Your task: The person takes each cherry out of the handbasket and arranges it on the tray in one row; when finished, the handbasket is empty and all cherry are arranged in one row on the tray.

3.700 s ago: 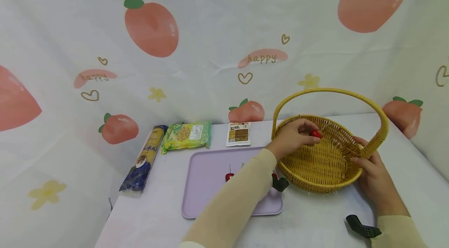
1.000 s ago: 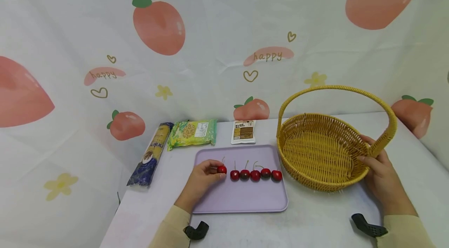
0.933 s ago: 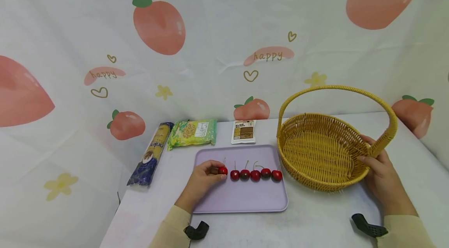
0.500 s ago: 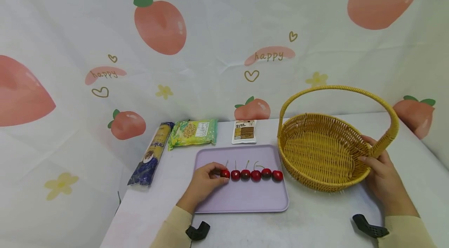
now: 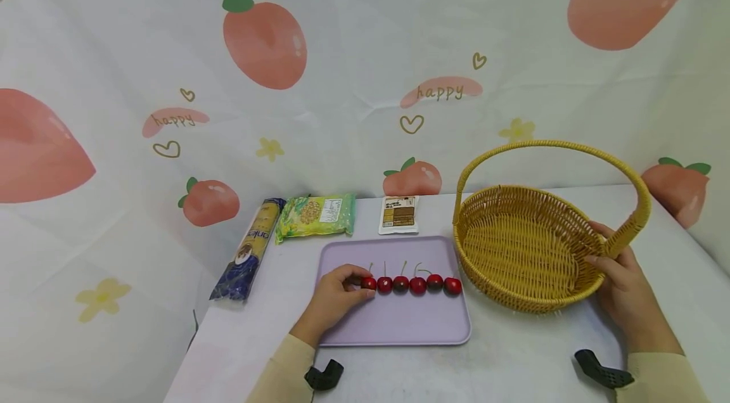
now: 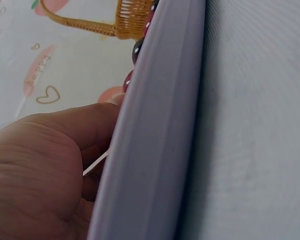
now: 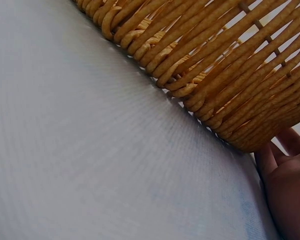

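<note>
In the head view, my left hand pinches the leftmost cherry between thumb and fingers, low over the lilac tray. To its right several dark red cherries sit in a row with stems pointing up, and the pinched one is at or against the row's end. My right hand grips the right rim of the yellow wicker basket, thumb inside, by the foot of its tall handle. In the left wrist view the tray's edge hides the fingertips. The right wrist view shows fingers against the basket's outer wall.
Behind the tray lie a green-yellow food packet and a small white-brown sachet. A long blue-gold packet slants at the left. A fruit-printed cloth hangs at the back. The basket stands close to the tray's right edge.
Earlier my left hand held a cherry over the basket. It has since come back to the tray, and over the last second has slid the leftmost cherry rightward to the row. My right hand stays put.
</note>
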`<state>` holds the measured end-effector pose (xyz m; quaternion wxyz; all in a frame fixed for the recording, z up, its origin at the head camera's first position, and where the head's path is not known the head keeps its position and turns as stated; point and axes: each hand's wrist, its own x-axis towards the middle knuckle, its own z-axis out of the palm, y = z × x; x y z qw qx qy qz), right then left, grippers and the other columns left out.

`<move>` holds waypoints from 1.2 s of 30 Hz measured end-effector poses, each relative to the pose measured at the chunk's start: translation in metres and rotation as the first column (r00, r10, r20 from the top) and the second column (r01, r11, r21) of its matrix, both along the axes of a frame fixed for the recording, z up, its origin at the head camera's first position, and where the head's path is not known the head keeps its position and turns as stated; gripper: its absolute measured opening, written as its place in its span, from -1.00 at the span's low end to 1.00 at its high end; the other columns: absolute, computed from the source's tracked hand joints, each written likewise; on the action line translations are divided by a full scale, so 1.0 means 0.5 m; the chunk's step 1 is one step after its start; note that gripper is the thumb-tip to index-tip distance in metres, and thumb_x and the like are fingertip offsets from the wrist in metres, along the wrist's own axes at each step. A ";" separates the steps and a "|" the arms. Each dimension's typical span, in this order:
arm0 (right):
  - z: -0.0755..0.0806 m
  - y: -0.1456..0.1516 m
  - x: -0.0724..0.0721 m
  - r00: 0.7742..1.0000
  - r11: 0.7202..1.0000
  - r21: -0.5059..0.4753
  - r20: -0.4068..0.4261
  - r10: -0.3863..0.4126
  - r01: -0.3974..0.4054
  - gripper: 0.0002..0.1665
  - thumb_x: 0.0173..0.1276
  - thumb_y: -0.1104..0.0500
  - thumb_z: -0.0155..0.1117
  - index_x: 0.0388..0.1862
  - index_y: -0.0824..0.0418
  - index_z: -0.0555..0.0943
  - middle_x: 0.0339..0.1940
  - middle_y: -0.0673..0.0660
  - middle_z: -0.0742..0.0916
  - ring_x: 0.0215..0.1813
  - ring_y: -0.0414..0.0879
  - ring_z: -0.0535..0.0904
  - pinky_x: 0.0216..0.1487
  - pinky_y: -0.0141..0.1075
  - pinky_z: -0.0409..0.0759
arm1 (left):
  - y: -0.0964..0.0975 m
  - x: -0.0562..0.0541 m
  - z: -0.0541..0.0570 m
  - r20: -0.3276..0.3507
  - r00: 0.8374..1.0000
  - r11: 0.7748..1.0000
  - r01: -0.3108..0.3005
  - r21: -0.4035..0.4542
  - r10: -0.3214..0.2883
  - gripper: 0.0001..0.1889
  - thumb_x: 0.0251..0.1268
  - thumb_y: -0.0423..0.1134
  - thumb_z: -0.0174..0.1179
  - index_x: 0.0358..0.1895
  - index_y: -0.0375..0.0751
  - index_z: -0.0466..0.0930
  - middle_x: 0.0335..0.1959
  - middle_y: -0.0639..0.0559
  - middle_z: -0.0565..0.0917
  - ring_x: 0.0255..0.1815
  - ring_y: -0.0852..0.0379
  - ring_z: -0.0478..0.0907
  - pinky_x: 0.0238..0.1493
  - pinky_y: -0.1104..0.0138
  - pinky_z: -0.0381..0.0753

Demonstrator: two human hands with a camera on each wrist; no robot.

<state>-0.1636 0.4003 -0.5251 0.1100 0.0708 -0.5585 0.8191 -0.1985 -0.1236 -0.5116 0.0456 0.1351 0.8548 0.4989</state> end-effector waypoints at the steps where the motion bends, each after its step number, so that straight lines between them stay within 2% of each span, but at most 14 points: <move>1: 0.000 0.001 0.000 1.000 1.000 0.001 0.002 -0.001 0.001 -0.28 0.68 0.51 -0.10 0.70 0.06 0.36 0.45 -0.03 0.52 0.34 -0.24 0.50 0.17 -0.48 0.52 | 0.001 0.000 0.001 -0.001 1.000 1.000 0.000 -0.001 0.000 -0.73 0.30 -0.28 0.60 0.02 -0.11 0.81 -0.12 0.11 0.79 -0.23 0.09 0.61 -0.21 0.33 0.58; 11: -0.002 0.005 0.000 1.000 1.000 0.009 0.016 -0.004 0.004 -0.25 0.67 0.50 -0.08 0.72 0.06 0.33 0.49 -0.04 0.48 0.38 -0.26 0.44 0.25 -0.53 0.40 | 0.003 0.001 0.002 0.002 1.000 1.000 0.000 -0.002 0.000 -0.70 0.30 -0.26 0.61 0.05 -0.13 0.80 -0.11 0.08 0.78 -0.24 0.09 0.59 -0.21 0.32 0.58; 16: -0.004 0.003 -0.002 1.000 1.000 0.000 0.003 -0.005 0.005 -0.28 0.68 0.48 -0.05 0.71 0.07 0.34 0.48 -0.03 0.47 0.37 -0.25 0.45 0.25 -0.51 0.41 | 0.005 0.004 0.007 -0.002 1.000 1.000 -0.004 0.010 0.004 -0.68 0.29 -0.25 0.62 0.06 -0.16 0.80 -0.11 0.06 0.78 -0.25 0.10 0.57 -0.21 0.32 0.57; 20: -0.004 0.002 -0.004 1.000 1.000 -0.001 -0.025 -0.011 0.011 -0.31 0.70 0.49 -0.10 0.70 0.11 0.35 0.44 0.00 0.49 0.33 -0.23 0.47 0.20 -0.48 0.47 | 0.009 0.004 0.008 -0.009 1.000 0.999 -0.018 0.040 0.018 -0.69 0.30 -0.27 0.61 0.06 -0.20 0.80 -0.11 0.02 0.79 -0.24 0.10 0.59 -0.20 0.33 0.58; 24: 0.004 0.008 0.003 0.998 0.998 0.020 -0.004 -0.067 0.067 -0.37 0.73 0.46 -0.09 0.65 0.12 0.40 0.40 -0.02 0.54 0.29 -0.25 0.50 0.16 -0.50 0.50 | 0.018 0.005 0.004 -0.003 0.999 0.996 -0.035 0.087 0.035 -0.73 0.37 -0.25 0.56 0.04 -0.24 0.80 -0.12 0.01 0.78 -0.21 0.08 0.62 -0.16 0.33 0.60; 29: 0.023 0.016 0.024 0.979 0.973 0.103 0.000 -0.206 0.205 -0.44 0.74 0.38 0.05 0.60 0.08 0.47 0.40 -0.06 0.61 0.32 -0.29 0.49 0.19 -0.58 0.41 | 0.025 0.001 -0.001 -0.015 0.999 0.994 -0.049 0.100 0.051 -0.80 0.48 -0.20 0.48 0.02 -0.21 0.79 -0.09 0.05 0.77 -0.10 0.08 0.67 -0.06 0.29 0.63; 30: 0.030 0.016 0.027 0.970 0.962 0.123 -0.018 -0.243 0.243 -0.45 0.72 0.40 0.06 0.60 0.13 0.48 0.40 -0.03 0.62 0.33 -0.27 0.50 0.20 -0.57 0.41 | 0.025 -0.001 -0.002 -0.019 0.999 0.994 -0.049 0.097 0.051 -0.80 0.49 -0.19 0.46 0.03 -0.20 0.79 -0.07 0.06 0.77 -0.09 0.08 0.67 -0.04 0.27 0.64; 32: 0.048 0.012 0.033 0.934 0.904 0.237 -0.053 -0.353 0.355 -0.44 0.71 0.40 0.10 0.61 0.19 0.47 0.41 -0.01 0.63 0.35 -0.23 0.51 0.25 -0.56 0.41 | 0.025 -0.004 -0.002 -0.020 0.998 0.995 -0.058 0.080 0.059 -0.79 0.52 -0.16 0.44 0.04 -0.18 0.79 -0.05 0.07 0.77 -0.07 0.09 0.67 -0.01 0.24 0.64; 34: 0.076 0.008 0.039 0.875 0.811 0.345 -0.069 -0.480 0.472 -0.44 0.70 0.39 0.13 0.60 0.18 0.50 0.39 -0.02 0.64 0.36 -0.21 0.51 0.30 -0.56 0.39 | 0.025 -0.006 0.004 -0.019 0.997 0.995 -0.072 0.069 0.073 -0.78 0.54 -0.13 0.42 0.06 -0.16 0.78 -0.03 0.07 0.76 -0.06 0.07 0.67 -0.02 0.21 0.66; 36: 0.107 0.002 0.047 0.794 0.690 0.434 -0.105 -0.599 0.579 -0.47 0.71 0.36 0.15 0.58 0.16 0.53 0.39 -0.04 0.65 0.38 -0.20 0.51 0.39 -0.52 0.35 | 0.025 -0.007 0.013 -0.016 0.995 0.994 -0.096 0.056 0.097 -0.77 0.55 -0.10 0.40 0.06 -0.15 0.78 -0.03 0.08 0.75 -0.07 0.07 0.66 -0.04 0.19 0.66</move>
